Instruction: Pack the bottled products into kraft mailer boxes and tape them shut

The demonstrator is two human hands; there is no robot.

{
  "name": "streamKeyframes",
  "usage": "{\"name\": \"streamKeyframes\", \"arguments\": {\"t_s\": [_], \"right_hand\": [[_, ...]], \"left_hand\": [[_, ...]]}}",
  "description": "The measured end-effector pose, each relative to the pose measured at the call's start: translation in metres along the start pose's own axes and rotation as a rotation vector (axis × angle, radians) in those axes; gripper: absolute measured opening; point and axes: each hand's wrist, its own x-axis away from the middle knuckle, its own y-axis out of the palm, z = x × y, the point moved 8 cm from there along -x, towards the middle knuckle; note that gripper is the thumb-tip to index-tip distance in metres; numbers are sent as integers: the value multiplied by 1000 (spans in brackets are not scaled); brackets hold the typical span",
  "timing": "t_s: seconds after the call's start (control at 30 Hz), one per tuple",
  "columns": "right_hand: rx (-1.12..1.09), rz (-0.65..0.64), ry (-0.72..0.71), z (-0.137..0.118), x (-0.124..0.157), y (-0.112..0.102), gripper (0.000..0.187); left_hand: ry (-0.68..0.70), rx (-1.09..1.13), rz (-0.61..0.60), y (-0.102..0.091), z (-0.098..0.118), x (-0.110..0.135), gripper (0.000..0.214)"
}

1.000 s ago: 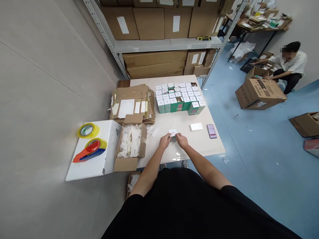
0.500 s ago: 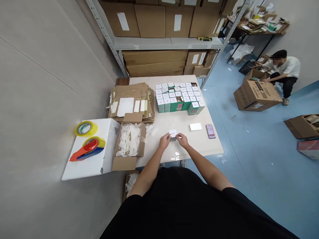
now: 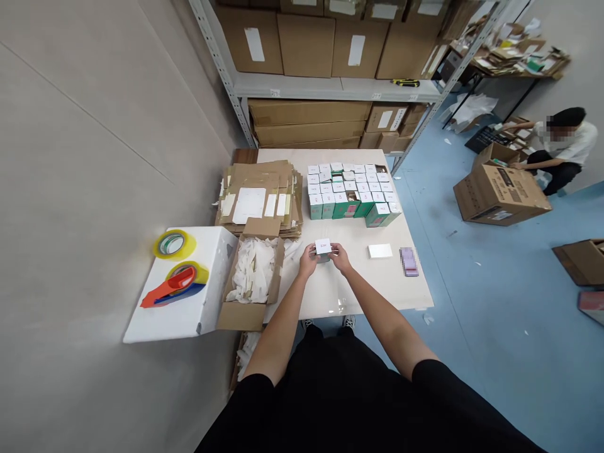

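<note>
A small box (image 3: 323, 246) with a white printed top is held between my two hands above the table (image 3: 340, 283). My left hand (image 3: 309, 260) is closed on its left side, and my right hand (image 3: 339, 257) grips the right side. Farther back stand rows of green-and-white boxes (image 3: 349, 192), a few of them with open tops. To the right of my hands lie a flat white box (image 3: 380, 251) and a small purple stack (image 3: 409, 261), whose details are blurred out.
On my left are a carton of white paper (image 3: 253, 270), flattened cardboard (image 3: 250, 179), and a white block (image 3: 165, 321) bearing tape rolls (image 3: 174, 244) and a red tape dispenser (image 3: 170, 288). Shelving (image 3: 302, 87) with cartons rises behind. A person (image 3: 561, 148) crouches by a large carton (image 3: 503, 192).
The small box has been raised and moved away from me, with both hands now holding its sides. The whole view has shifted slightly. The crouching person has leaned a little.
</note>
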Motion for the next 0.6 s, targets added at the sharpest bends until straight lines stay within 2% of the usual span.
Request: {"name": "streamKeyframes", "arguments": {"t_s": [0.1,0.17,0.27,0.37,0.47,0.6], "right_hand": [[24,-3,12,-1,-20,21,48],[38,22,32,6,-27,28,49],[76,53,21,16,-31,26,52],[130,25,1,17,-30,17,57],[175,37,-38,2,-24,1,63],[214,54,-161,-42,-9,-18,64]], "left_hand": [[-7,-4,29,-8,2,-20,59],[-19,-30,35,-8,1,-26,58],[-17,-82,3,-1,1,-28,59],[-18,-166,-24,3,9,-22,64],[11,-278,31,-4,32,-13,73],[160,-316,72,-12,87,4,74]]}}
